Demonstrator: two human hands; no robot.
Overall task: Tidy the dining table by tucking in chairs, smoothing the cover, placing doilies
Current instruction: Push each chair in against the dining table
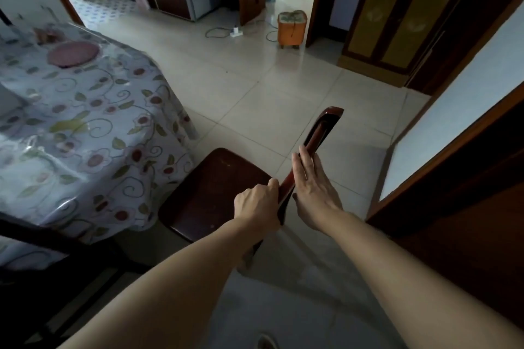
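An orange stool (292,29) with a patterned cushion is seen on the tiled floor (255,88), near a white power strip (236,32); a wooden cabinet (397,14) is set just right of it.

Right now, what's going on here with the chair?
A person stands behind a dark wooden chair and has both hands on its backrest. The left hand grips the top rail, while the right hand lies with straight fingers against it. The seat is still out from the table, beside its corner. A pink doily already lies on the floral cover.
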